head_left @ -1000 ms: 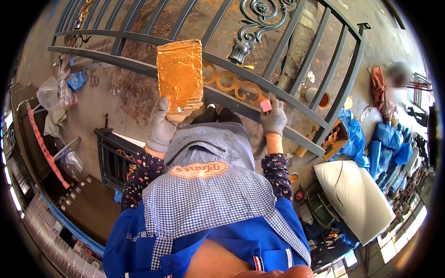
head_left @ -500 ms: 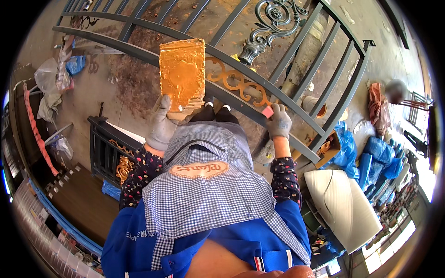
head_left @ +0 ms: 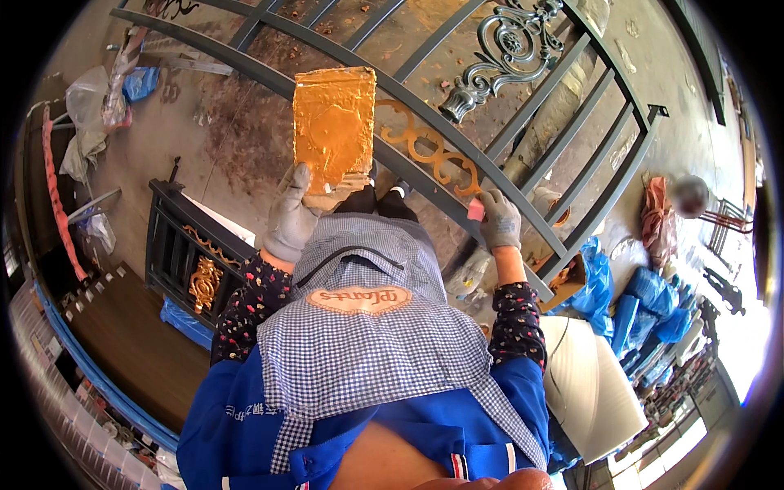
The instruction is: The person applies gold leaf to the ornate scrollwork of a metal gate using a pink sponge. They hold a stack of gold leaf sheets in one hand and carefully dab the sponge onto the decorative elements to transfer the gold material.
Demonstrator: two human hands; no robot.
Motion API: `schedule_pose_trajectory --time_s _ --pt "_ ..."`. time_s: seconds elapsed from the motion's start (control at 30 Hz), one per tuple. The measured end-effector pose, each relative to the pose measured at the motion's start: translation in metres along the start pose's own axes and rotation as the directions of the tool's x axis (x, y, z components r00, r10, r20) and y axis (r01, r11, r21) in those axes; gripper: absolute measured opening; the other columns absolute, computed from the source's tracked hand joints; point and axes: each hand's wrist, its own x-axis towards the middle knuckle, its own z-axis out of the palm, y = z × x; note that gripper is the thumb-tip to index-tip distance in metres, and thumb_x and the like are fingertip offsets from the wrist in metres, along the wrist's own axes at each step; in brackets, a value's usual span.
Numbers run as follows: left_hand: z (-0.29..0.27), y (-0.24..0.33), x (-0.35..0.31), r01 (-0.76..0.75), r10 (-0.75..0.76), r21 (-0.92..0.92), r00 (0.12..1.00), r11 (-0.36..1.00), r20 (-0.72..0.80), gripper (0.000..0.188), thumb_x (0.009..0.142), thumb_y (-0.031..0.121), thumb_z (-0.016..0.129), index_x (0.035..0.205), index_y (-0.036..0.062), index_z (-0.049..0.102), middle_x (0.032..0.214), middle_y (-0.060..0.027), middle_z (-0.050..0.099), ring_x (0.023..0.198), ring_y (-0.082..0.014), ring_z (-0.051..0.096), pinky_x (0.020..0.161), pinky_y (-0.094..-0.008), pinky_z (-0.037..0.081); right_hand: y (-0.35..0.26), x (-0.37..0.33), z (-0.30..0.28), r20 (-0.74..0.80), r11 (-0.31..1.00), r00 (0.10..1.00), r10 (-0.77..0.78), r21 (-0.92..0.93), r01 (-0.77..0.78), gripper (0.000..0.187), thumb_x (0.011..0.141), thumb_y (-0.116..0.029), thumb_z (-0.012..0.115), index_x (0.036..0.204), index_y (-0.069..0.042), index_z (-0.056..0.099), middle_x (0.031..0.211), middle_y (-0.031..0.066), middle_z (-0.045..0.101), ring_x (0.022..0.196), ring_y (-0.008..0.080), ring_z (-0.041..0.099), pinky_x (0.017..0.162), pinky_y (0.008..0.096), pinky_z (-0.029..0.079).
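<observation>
My gloved left hand (head_left: pixel 291 219) grips the lower edge of a flat board (head_left: pixel 333 126) thickly coated with gold paint, its thumb on top. In my gloved right hand (head_left: pixel 499 219) is a small pink sponge (head_left: pixel 476 210), pinched between the fingers. That sponge is at the right end of a scrollwork strip (head_left: pixel 425 147), gold-coloured, set between two rails of a dark grey metal gate panel (head_left: pixel 545 214). Whether the sponge touches the scroll I cannot tell. Part of the strip lies hidden behind the board.
A grey cast ornament (head_left: pixel 510 49) sits among the panel's bars. To the left stands a smaller dark panel (head_left: pixel 163 245) with gold ornaments. Blue plastic wrap (head_left: pixel 596 286) and a white foam roll (head_left: pixel 592 384) lie at the right. A bucket (head_left: pixel 559 214) shows beneath the bars.
The view has shifted a little, so the panel appears slightly lower and to the right. Both hands keep their holds on the board and sponge.
</observation>
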Motion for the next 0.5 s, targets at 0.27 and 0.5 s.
schedule_pose_trajectory --time_s 0.27,0.5 --pt "-0.002 -0.003 -0.001 -0.012 0.012 0.041 1.000 0.999 0.006 0.064 0.103 0.046 0.051 0.148 0.0011 0.040 0.143 -0.0175 0.053 0.128 -0.0308 0.057 0.108 -0.0469 0.049 -0.016 0.043 0.001 0.194 0.973 0.954 -0.230 0.080 0.219 0.039 0.073 0.002 0.064 0.108 -0.015 0.068 0.116 0.0035 0.066 0.107 0.0290 0.062 0.092 0.0401 0.050" --pt "-0.004 -0.005 -0.001 0.032 -0.032 -0.036 0.999 0.999 0.000 0.067 0.102 0.047 0.053 0.149 0.0021 0.039 0.142 -0.0174 0.054 0.128 -0.0307 0.057 0.107 -0.0472 0.049 0.003 0.066 -0.019 0.539 0.884 0.761 -0.360 -0.063 0.463 0.031 0.078 -0.003 0.065 0.105 -0.019 0.068 0.113 0.0001 0.065 0.107 0.0256 0.062 0.091 0.0387 0.050"
